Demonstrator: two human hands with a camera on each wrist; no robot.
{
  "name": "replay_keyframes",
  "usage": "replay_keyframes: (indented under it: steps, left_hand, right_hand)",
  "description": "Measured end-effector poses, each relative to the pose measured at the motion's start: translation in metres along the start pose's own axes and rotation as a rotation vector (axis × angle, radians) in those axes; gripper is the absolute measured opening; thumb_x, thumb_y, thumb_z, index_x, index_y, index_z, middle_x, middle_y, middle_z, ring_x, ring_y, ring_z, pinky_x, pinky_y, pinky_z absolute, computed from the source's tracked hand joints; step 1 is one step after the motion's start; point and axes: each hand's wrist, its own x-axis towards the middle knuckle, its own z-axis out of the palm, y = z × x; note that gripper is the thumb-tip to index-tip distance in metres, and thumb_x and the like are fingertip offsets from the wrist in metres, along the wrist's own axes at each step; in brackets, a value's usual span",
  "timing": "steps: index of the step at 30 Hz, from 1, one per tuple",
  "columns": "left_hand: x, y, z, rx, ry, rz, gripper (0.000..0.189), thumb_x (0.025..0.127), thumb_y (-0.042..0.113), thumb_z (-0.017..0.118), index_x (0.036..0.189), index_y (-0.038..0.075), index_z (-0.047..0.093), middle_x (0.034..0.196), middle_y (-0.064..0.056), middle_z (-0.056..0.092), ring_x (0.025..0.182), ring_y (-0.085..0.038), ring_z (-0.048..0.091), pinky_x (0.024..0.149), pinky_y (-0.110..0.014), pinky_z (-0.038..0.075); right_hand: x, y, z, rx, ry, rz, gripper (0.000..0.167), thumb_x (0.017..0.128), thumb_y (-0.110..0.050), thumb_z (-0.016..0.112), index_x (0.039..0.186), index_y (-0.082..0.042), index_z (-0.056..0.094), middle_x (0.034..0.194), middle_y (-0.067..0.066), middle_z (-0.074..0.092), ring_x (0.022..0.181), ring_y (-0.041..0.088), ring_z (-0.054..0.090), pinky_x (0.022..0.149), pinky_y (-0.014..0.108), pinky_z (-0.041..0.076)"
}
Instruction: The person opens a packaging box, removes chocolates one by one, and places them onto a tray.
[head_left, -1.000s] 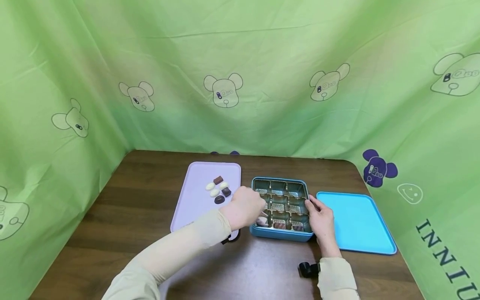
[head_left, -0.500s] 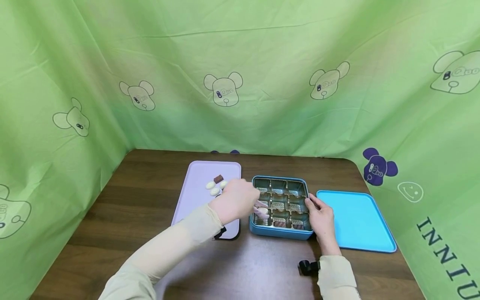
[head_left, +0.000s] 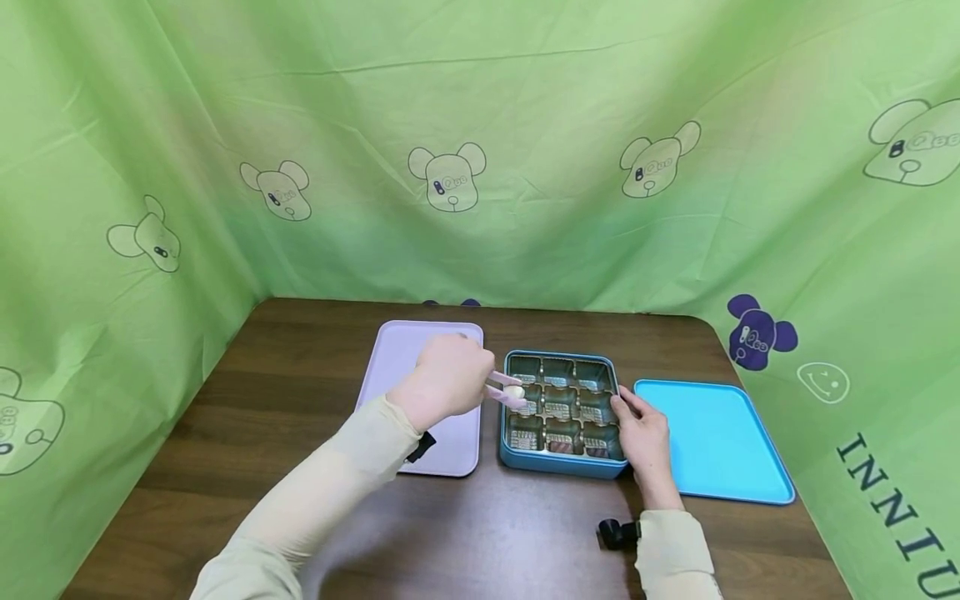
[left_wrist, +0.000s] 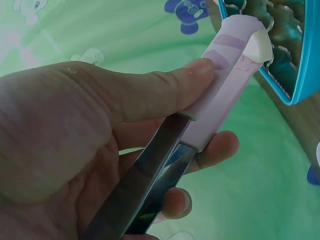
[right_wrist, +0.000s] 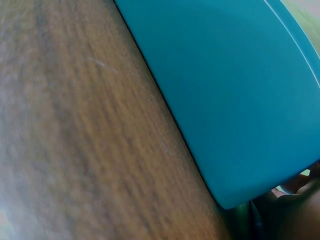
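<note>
My left hand [head_left: 453, 375] grips a pair of tongs [left_wrist: 165, 170] with metal arms and lilac tips. Pinched between the tips is a white chocolate [left_wrist: 259, 47], held over the left edge of a blue box [head_left: 562, 468]. Inside the box sits a divided insert [head_left: 557, 403] with rows of square compartments; the front left one looks bare, while brownish patches show low in the two beside it. My right hand [head_left: 643, 437] holds the box's right wall, thumb at the rim. The box's teal side [right_wrist: 225, 100] fills much of the right wrist view.
A lilac tray [head_left: 457, 450] lies left of the box; my left hand and forearm cover much of it. Right of the box lies a flat bright blue tray or lid [head_left: 727, 442]. A green printed curtain [head_left: 480, 242] hangs behind the wooden table [head_left: 465, 533].
My left hand has moved left and back, lifting the tongs and white chocolate out of the front left compartment to the box's left edge. The right hand stays on the box.
</note>
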Motion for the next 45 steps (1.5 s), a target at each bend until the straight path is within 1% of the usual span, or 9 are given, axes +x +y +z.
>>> replay_keyframes:
  steps: [9, 14, 20, 23, 25, 29, 31, 36, 45]
  left_hand:
    - [-0.007, -0.02, -0.001, -0.006, -0.003, -0.056, 0.021, 0.086, 0.043, 0.079, 0.083, 0.022, 0.075, 0.076, 0.001, 0.067, 0.074, -0.022, 0.066, 0.056, -0.039, 0.054]
    - [-0.012, -0.031, 0.002, -0.027, 0.003, -0.085, 0.021, 0.085, 0.039, 0.08, 0.077, 0.021, 0.073, 0.068, 0.002, 0.062, 0.066, -0.018, 0.061, 0.052, -0.038, 0.052]
    - [-0.014, -0.043, 0.011, 0.014, -0.004, -0.12, 0.026, 0.085, 0.044, 0.079, 0.074, 0.022, 0.071, 0.067, 0.002, 0.062, 0.064, -0.018, 0.061, 0.053, -0.039, 0.051]
    - [-0.014, -0.047, 0.017, 0.012, -0.021, -0.138, 0.021, 0.085, 0.044, 0.079, 0.081, 0.023, 0.076, 0.072, 0.0, 0.066, 0.07, -0.022, 0.065, 0.055, -0.041, 0.052]
    - [-0.015, -0.049, 0.02, -0.013, -0.043, -0.152, 0.019, 0.086, 0.044, 0.078, 0.091, 0.026, 0.079, 0.078, -0.001, 0.07, 0.075, -0.025, 0.068, 0.056, -0.043, 0.053]
    - [-0.017, -0.052, 0.024, -0.049, -0.082, -0.177, 0.025, 0.087, 0.041, 0.078, 0.109, 0.03, 0.078, 0.087, -0.004, 0.072, 0.083, -0.03, 0.069, 0.057, -0.044, 0.053]
    - [-0.018, -0.054, 0.026, -0.046, -0.091, -0.189, 0.023, 0.086, 0.04, 0.078, 0.105, 0.027, 0.078, 0.086, -0.005, 0.072, 0.083, -0.03, 0.069, 0.056, -0.044, 0.053]
    - [-0.018, -0.056, 0.032, -0.029, -0.103, -0.217, 0.021, 0.085, 0.039, 0.079, 0.084, 0.018, 0.073, 0.081, -0.005, 0.07, 0.079, -0.027, 0.068, 0.056, -0.043, 0.053]
    - [-0.015, -0.053, 0.051, -0.048, -0.178, -0.218, 0.028, 0.085, 0.042, 0.079, 0.088, 0.015, 0.074, 0.086, -0.007, 0.07, 0.082, -0.028, 0.069, 0.062, -0.047, 0.056]
  right_hand:
    - [-0.001, 0.001, 0.001, 0.009, 0.01, 0.002, 0.051, 0.105, -0.036, 0.055, 0.146, -0.007, 0.053, 0.145, 0.02, 0.054, 0.125, 0.028, 0.054, 0.075, 0.01, 0.041]
    - [0.0, 0.001, 0.001, 0.003, 0.01, 0.006, 0.051, 0.104, -0.037, 0.055, 0.146, -0.007, 0.053, 0.145, 0.02, 0.054, 0.125, 0.028, 0.054, 0.077, 0.013, 0.041]
    - [0.002, 0.002, 0.001, -0.003, 0.004, 0.014, 0.052, 0.104, -0.039, 0.055, 0.147, -0.009, 0.053, 0.147, 0.018, 0.053, 0.124, 0.029, 0.055, 0.078, 0.016, 0.043]
    - [0.002, 0.002, 0.001, -0.008, 0.003, 0.017, 0.052, 0.105, -0.039, 0.055, 0.147, -0.009, 0.053, 0.146, 0.019, 0.053, 0.122, 0.029, 0.056, 0.074, 0.014, 0.043]
    - [0.002, 0.003, 0.001, -0.008, 0.002, 0.018, 0.052, 0.105, -0.038, 0.055, 0.147, -0.009, 0.053, 0.145, 0.019, 0.054, 0.12, 0.029, 0.057, 0.072, 0.012, 0.044]
    - [0.001, 0.003, 0.0, -0.015, -0.007, 0.018, 0.053, 0.105, -0.039, 0.054, 0.148, -0.008, 0.052, 0.147, 0.02, 0.052, 0.123, 0.03, 0.056, 0.075, 0.015, 0.044]
    - [0.001, 0.002, 0.0, -0.018, -0.007, 0.018, 0.052, 0.105, -0.039, 0.054, 0.148, -0.008, 0.052, 0.148, 0.019, 0.051, 0.125, 0.03, 0.054, 0.078, 0.017, 0.044]
    - [0.002, 0.0, -0.001, -0.009, -0.006, 0.017, 0.052, 0.105, -0.038, 0.054, 0.148, -0.008, 0.052, 0.148, 0.02, 0.051, 0.125, 0.03, 0.055, 0.078, 0.016, 0.044]
    - [0.003, 0.0, -0.001, 0.001, -0.006, 0.029, 0.052, 0.105, -0.038, 0.054, 0.148, -0.008, 0.051, 0.148, 0.019, 0.051, 0.126, 0.03, 0.054, 0.08, 0.019, 0.045]
